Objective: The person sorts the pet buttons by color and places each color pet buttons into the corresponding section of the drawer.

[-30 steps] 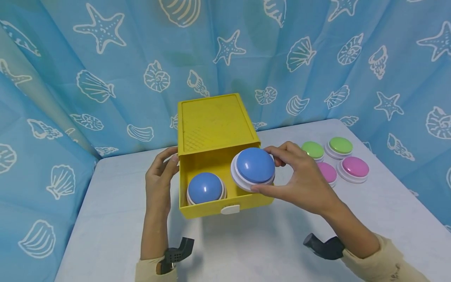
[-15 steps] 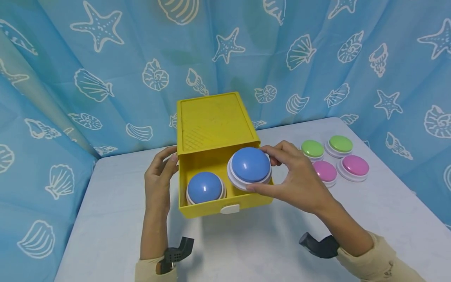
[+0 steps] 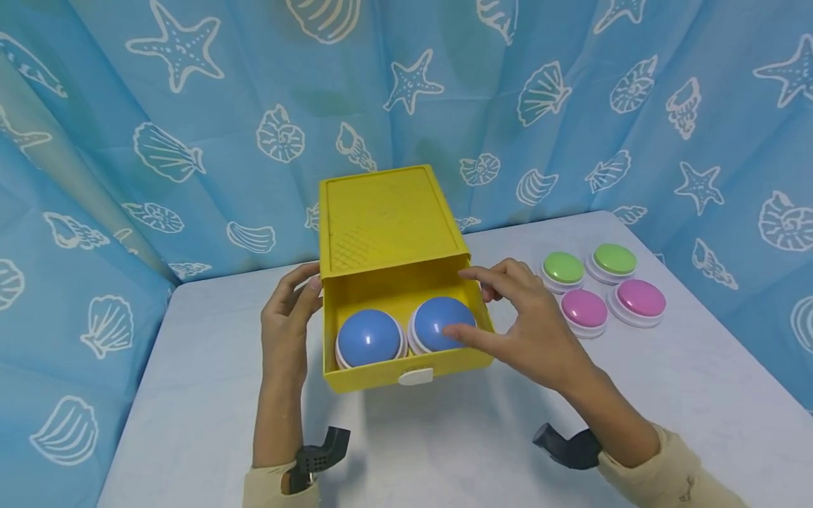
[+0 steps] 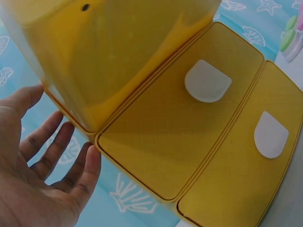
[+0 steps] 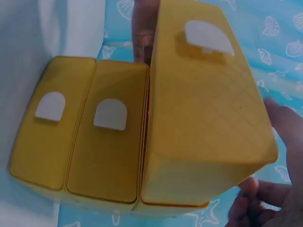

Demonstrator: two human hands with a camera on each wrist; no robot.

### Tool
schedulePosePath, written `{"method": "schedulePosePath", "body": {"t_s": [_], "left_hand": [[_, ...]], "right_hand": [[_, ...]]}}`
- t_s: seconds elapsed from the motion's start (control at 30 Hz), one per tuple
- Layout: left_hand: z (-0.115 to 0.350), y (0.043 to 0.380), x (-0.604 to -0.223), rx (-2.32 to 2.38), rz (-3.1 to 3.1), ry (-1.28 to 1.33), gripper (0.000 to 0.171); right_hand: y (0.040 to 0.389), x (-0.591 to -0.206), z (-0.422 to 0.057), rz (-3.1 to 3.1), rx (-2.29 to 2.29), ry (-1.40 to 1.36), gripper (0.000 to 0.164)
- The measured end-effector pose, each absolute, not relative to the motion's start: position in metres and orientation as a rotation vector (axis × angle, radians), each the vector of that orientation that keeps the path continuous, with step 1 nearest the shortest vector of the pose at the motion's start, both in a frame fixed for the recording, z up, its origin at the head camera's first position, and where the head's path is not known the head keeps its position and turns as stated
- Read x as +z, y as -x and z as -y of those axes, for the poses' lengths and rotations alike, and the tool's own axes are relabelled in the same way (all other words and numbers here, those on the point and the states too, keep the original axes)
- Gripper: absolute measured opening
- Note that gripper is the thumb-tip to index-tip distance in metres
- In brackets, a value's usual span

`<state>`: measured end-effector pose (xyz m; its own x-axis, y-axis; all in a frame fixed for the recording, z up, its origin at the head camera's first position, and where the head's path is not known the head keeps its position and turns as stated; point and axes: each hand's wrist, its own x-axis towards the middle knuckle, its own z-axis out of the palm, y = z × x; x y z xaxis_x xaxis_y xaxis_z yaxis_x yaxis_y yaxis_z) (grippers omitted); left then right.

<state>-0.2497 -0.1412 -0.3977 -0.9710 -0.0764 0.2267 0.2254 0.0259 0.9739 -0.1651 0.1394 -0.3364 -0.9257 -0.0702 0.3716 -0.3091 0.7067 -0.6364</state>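
Note:
A yellow drawer cabinet [image 3: 390, 219] stands on the table, its top drawer [image 3: 368, 379] pulled out. Two blue domed push buttons with white bases sit side by side inside: a left button [image 3: 368, 339] and a right button [image 3: 438, 317]. Over the drawer's right side is my right hand [image 3: 536, 335], thumb and fingers spread apart, the thumb in front of the right button. It grips nothing. My left hand [image 3: 288, 317] rests its fingertips against the cabinet's left side; in the left wrist view the fingers [image 4: 87, 172] are extended along the edge.
Two green buttons, one nearer [image 3: 563, 268] and one farther [image 3: 614, 259], stand at the table's right with two pink buttons, left [image 3: 584, 309] and right [image 3: 641, 298]. Below the open drawer are two shut drawers with white handles [image 4: 208, 80]. A blue shell-patterned curtain [image 3: 406, 127] hangs behind.
My right hand has lowered the right blue button into the drawer beside the other one and let go of it. My left hand has stayed at the cabinet's side.

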Motion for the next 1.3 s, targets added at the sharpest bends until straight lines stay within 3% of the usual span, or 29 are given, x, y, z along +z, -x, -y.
{"method": "schedulePosePath", "body": {"t_s": [0.2, 0.5, 0.77, 1.0, 1.3], "left_hand": [[0.143, 0.25, -0.397, -2.05, 2.091, 0.137, 0.039], [0.14, 0.251, -0.398, -2.035, 2.101, 0.131, 0.038], [0.14, 0.252, -0.399, -2.036, 2.101, 0.118, 0.038], [0.139, 0.247, -0.399, -2.042, 2.082, 0.118, 0.037], [0.138, 0.249, -0.396, -2.1, 2.049, 0.154, 0.037]], "right_hand": [[0.145, -0.333, -0.13, 2.322, 1.091, -0.451, 0.037], [0.115, -0.328, -0.108, 2.334, 1.168, -0.626, 0.017], [0.117, -0.337, -0.109, 2.902, 1.003, -0.499, 0.026], [0.124, -0.358, -0.097, 2.574, 0.882, -0.57, 0.014], [0.129, -0.365, -0.102, 2.485, 1.017, -0.605, 0.013]]}}
